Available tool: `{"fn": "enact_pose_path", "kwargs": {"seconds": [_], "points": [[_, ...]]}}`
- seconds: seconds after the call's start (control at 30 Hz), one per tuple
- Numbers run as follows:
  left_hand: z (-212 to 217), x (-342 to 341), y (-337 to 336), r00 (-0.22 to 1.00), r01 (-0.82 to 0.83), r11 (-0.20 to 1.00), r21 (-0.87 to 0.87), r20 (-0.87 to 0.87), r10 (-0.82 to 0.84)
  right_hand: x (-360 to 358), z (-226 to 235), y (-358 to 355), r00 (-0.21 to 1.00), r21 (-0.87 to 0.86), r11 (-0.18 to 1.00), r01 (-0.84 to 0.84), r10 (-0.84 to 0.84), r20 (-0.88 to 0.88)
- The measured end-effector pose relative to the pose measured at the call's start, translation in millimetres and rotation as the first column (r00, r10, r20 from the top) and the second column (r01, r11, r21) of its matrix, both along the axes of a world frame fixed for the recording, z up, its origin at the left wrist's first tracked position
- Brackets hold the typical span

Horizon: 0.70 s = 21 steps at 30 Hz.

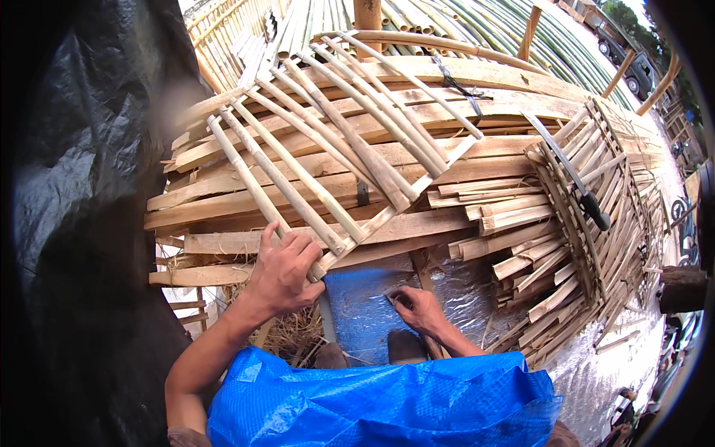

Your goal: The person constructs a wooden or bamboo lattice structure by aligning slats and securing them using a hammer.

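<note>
My left hand (284, 274) grips the near left corner of a bamboo slat frame (378, 222), its fingers wrapped around the end slat and rail. The frame lies slanted across a stack of split bamboo planks (417, 158), its several slats running away from me. Lower and to the right, my right hand (418, 308) is closed in a pinch, apart from the frame. Something small and thin seems to be at its fingertips, too small to name. A blue plastic sheet (372, 398) covers my lap.
A curved knife with a black handle (593, 210) lies on a large pile of split bamboo strips (555, 279) at the right. Long bamboo poles (477, 33) spread out behind a rail. A black plastic sheet (89, 186) hangs on the left. Parked vehicles (637, 71) stand far right.
</note>
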<state>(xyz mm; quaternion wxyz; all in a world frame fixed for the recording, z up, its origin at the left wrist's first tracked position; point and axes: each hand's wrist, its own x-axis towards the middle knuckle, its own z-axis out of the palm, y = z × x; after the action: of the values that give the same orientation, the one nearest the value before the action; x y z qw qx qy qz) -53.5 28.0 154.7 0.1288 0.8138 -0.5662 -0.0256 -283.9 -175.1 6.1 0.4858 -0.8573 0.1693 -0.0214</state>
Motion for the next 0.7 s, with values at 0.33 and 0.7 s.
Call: {"fn": "enact_pose_path", "kwargs": {"seconds": [0.33, 0.7], "points": [[120.7, -18.7, 5.5, 0.956, -0.138, 0.979, -0.15, 0.239, 0.171, -2.3, -5.7, 7.7, 0.999, 0.032, 0.999, -0.02, 0.019, 0.035], [117.2, -19.9, 4.9, 0.971, -0.227, 0.97, -0.091, 0.049, 0.232, -12.9, -8.0, -0.6, 0.999, 0.035, 0.999, 0.0, -0.002, 0.05]]}}
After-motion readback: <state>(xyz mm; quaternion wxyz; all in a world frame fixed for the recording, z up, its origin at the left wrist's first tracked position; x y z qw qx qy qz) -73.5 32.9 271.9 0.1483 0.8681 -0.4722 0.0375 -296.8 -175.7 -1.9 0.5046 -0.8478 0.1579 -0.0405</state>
